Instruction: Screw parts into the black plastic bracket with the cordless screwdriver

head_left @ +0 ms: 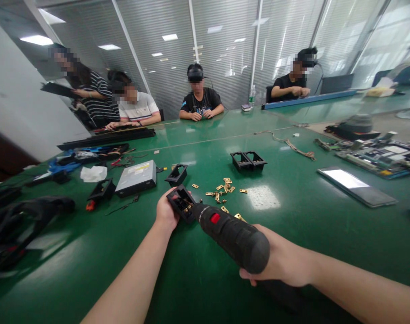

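Observation:
My left hand (166, 210) is closed around the side of a black plastic frame (179, 201), tilted up from the table. Brass-coloured pieces show inside the frame. My right hand (275, 256) grips a black power drill (230, 231) with a red switch on top. The drill's front end points into the frame; its tip is hidden, so I cannot tell whether it touches a screw. Just beyond lie several small brass plates (219, 193). A similar black frame (176, 174) stands behind the held one, and a joined pair of black frames (248, 161) sits farther right.
At left are a metal disc drive (137, 177), a black frame (101, 191), white tissue (93, 173) and a dark strapped bag (19, 225). A phone-like device (356, 185) and circuit boards (382, 155) lie right. Several people are across the green table (198, 279).

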`<state>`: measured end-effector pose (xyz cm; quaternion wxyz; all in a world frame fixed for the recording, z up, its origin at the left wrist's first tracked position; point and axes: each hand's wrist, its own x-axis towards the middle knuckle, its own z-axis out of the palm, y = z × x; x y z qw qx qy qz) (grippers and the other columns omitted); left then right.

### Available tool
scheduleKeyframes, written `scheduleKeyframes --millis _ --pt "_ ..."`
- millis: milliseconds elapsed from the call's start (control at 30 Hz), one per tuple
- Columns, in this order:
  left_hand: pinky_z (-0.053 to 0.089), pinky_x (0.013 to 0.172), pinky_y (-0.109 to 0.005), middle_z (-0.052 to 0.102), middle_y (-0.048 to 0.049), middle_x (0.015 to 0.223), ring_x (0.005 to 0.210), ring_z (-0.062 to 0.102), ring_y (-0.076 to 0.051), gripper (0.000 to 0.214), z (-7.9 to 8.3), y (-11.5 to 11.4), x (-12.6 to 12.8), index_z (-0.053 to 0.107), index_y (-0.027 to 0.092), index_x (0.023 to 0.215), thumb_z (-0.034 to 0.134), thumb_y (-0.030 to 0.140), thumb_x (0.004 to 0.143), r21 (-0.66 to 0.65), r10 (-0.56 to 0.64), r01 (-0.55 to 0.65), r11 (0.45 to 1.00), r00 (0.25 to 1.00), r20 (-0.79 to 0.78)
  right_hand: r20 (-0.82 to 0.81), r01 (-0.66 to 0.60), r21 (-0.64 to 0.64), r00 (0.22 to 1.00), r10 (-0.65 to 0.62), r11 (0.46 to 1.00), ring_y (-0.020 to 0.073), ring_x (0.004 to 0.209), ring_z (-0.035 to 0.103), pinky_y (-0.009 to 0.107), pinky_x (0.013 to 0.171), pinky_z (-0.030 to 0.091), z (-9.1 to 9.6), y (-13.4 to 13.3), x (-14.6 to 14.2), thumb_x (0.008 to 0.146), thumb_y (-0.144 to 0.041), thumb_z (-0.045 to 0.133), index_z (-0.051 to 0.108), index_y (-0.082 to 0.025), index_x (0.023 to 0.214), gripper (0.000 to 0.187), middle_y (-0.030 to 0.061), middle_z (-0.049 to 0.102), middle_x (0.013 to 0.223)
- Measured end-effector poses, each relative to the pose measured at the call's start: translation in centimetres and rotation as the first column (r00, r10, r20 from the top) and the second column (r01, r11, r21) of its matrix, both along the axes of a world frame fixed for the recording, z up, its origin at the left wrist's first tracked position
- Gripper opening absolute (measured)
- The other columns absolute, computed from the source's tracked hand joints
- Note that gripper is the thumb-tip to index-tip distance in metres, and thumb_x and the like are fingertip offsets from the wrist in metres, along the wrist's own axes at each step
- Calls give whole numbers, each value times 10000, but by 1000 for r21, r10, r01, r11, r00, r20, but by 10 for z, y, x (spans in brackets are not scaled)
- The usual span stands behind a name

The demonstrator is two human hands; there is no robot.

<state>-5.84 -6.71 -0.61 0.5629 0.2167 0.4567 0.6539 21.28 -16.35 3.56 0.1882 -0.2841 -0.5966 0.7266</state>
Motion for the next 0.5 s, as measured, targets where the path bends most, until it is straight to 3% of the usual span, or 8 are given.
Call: scheduleKeyframes --millis 200,500 --pt "565 597 -380 721 -130 725 641 691 -264 193 3 -1 1 687 112 807 537 192 715 -45 10 -9 999 1000 21 5 -11 -3 1000 11 1000 116 583 580 218 530 467 -3 1 1 727 -272 796 579 -141 862 288 -3 615 689" --pt "567 616 -399 723 -121 741 663 700 -276 245 3 -2 -1 690 115 869 524 173 698 -17 -33 34 999 998 57 98 -7 10 995 6 1000 132 597 571 240 535 462 10 -2 -1 690 -335 781 590 -145 861 319 3 610 686"
